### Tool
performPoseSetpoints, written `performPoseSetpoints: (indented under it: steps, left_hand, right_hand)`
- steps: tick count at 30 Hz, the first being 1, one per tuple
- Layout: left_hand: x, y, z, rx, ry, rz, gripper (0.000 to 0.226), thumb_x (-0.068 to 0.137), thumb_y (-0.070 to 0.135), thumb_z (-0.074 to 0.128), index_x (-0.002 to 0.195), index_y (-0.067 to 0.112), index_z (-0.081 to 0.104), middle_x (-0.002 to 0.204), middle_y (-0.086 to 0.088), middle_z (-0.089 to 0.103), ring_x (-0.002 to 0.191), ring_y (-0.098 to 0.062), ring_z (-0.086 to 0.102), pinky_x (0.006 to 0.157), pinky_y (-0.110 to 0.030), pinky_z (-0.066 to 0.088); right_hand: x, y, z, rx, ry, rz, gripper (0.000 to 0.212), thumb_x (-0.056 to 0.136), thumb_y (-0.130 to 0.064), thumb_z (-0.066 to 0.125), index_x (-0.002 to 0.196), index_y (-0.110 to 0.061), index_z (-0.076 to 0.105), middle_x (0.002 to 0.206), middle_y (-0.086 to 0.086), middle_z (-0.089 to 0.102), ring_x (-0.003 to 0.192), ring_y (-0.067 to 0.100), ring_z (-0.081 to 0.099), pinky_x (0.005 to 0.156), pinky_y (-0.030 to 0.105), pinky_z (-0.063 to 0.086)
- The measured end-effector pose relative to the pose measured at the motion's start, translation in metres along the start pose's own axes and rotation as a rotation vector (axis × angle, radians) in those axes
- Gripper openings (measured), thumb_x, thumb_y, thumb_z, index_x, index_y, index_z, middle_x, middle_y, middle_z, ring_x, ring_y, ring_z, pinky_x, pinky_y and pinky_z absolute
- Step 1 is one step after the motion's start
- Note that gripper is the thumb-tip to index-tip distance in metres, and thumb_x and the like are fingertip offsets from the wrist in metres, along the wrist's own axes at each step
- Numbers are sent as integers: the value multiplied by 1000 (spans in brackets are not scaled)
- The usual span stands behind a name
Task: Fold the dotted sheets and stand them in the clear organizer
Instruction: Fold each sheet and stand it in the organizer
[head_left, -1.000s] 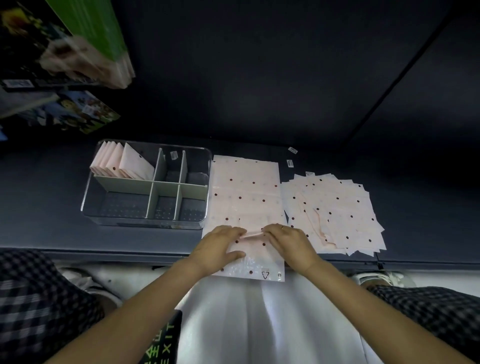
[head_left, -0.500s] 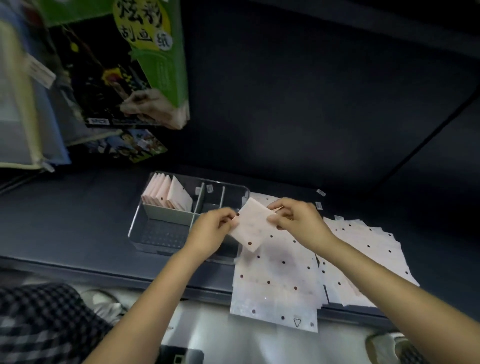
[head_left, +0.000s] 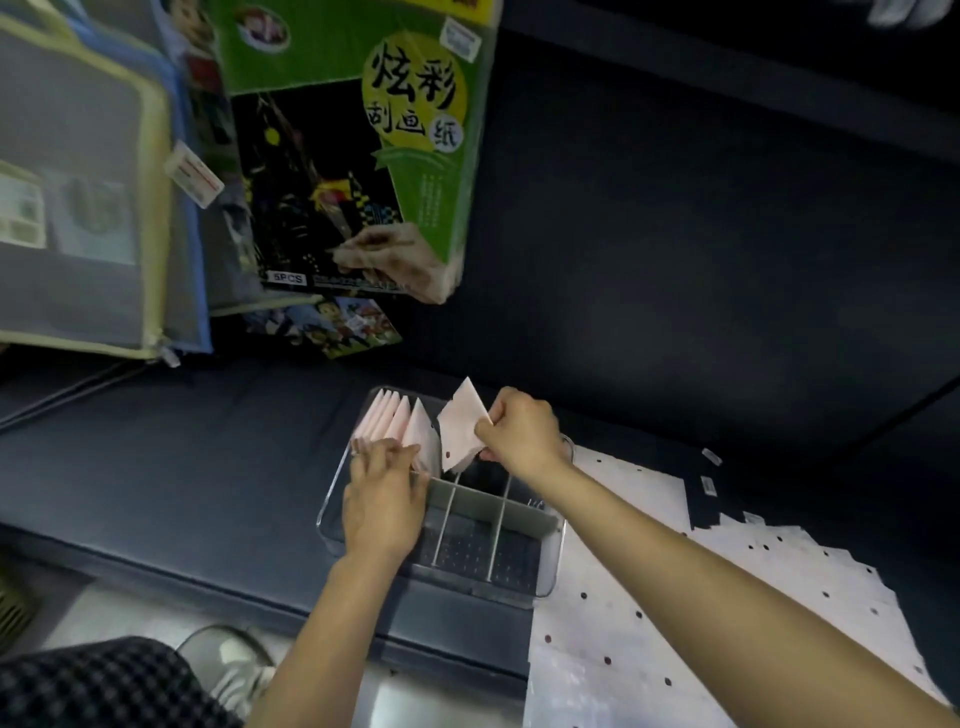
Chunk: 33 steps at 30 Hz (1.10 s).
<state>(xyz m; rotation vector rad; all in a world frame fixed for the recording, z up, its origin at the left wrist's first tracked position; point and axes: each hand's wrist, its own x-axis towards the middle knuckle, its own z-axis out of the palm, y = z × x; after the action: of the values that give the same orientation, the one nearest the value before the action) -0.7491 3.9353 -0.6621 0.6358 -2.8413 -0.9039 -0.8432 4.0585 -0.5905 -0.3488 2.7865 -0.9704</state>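
A folded dotted sheet (head_left: 462, 428) is pinched at its right edge by the right hand (head_left: 522, 434), fingers curled around it (thumb side hidden). It is held tilted, corner up, above the back of the clear organizer (head_left: 551, 564), just right of the folded sheets (head_left: 402, 428) already stood in the back-left compartment. Whether its lower edge touches the divider (head_left: 493, 501) cannot be told.

The left hand (head_left: 382, 501) is laid over the organizer's left side, fingers extended and close together, fingertips (head_left: 387, 449) pressed against the front of the standing stack.

The organizer is set on a dark shelf (head_left: 208, 467). Unfolded dotted sheets (head_left: 649, 597) are spread flat to the right of it, partly under the right forearm and overhanging the shelf edge.

Behind, upper left: a green scratch-paper pack (head_left: 363, 145) and a mesh zip folder (head_left: 83, 208) are seen.
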Motion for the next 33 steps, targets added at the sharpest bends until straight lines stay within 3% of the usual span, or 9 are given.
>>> performPoseSetpoints:
  steps: [4, 9, 12, 15, 20, 25, 28, 30, 33]
  left_hand:
    - [5, -4, 4, -49, 26, -11, 45, 98, 28, 47, 142, 18, 41, 149, 3, 33, 137, -25, 21, 101, -42, 39]
    - [2, -12, 4, -136, 97, 27, 42, 96, 23, 50, 138, 17, 47, 144, 2, 42, 130, -24, 29, 103, -40, 36]
    - [0, -12, 3, -231, 180, 45, 36, 94, 16, 53, 130, 19, 56, 133, 1, 50, 117, -21, 36, 97, -40, 39]
    - [-3, -11, 3, -261, 262, 53, 34, 92, 12, 56, 125, 20, 58, 122, -3, 49, 108, -20, 38, 88, -40, 44]
    - [1, -13, 4, -97, 209, 40, 32, 92, 22, 57, 124, 23, 58, 126, -4, 40, 108, -22, 31, 89, -37, 41]
    - [2, -9, -2, -24, 167, 2, 36, 91, 21, 57, 127, 18, 58, 134, -8, 36, 115, -31, 31, 95, -46, 39]
    - [-11, 17, 0, -48, 251, 171, 26, 89, 13, 60, 115, 12, 64, 125, -13, 48, 111, -35, 37, 88, -51, 43]
    - [-27, 38, 10, -118, 238, 342, 21, 90, 11, 59, 109, 8, 67, 114, -13, 55, 103, -32, 46, 82, -46, 46]
    - [-62, 66, 36, -200, -49, 489, 19, 95, 16, 53, 105, 10, 67, 104, -6, 62, 94, -24, 56, 76, -34, 47]
  right_hand:
    - [15, -7, 25, -85, -38, 40, 10, 78, -16, 57, 73, -14, 48, 83, 11, 67, 75, 30, 66, 70, 43, 57]
    - [29, -17, 59, -104, -112, 130, 20, 85, -21, 57, 99, -7, 61, 103, 14, 66, 95, 30, 63, 69, 29, 45]
    - [32, -21, 79, -12, -177, 157, 15, 88, -21, 53, 79, -11, 59, 99, 16, 67, 94, 30, 63, 73, 29, 47]
    - [32, -19, 87, 109, -230, 178, 34, 95, -30, 49, 64, -17, 52, 86, 10, 64, 87, 25, 61, 82, 35, 50]
    - [23, -4, 72, 206, -302, 115, 28, 95, -19, 48, 88, -3, 70, 95, 17, 70, 94, 31, 65, 91, 47, 51]
    - [-14, 35, 20, 311, -202, -29, 17, 93, -13, 55, 103, -14, 69, 100, 2, 70, 96, 18, 66, 93, 31, 51]
    - [-60, 89, -17, 193, -144, -100, 17, 91, -17, 60, 106, -20, 67, 94, -16, 65, 88, -3, 61, 79, 2, 43]
    - [-96, 133, -35, 114, -144, -75, 18, 91, -17, 61, 107, -19, 67, 100, -11, 66, 91, 0, 61, 79, 2, 42]
    - [-151, 200, -46, -38, -230, -7, 24, 90, -19, 62, 114, -16, 63, 113, -4, 65, 100, 8, 60, 86, 8, 43]
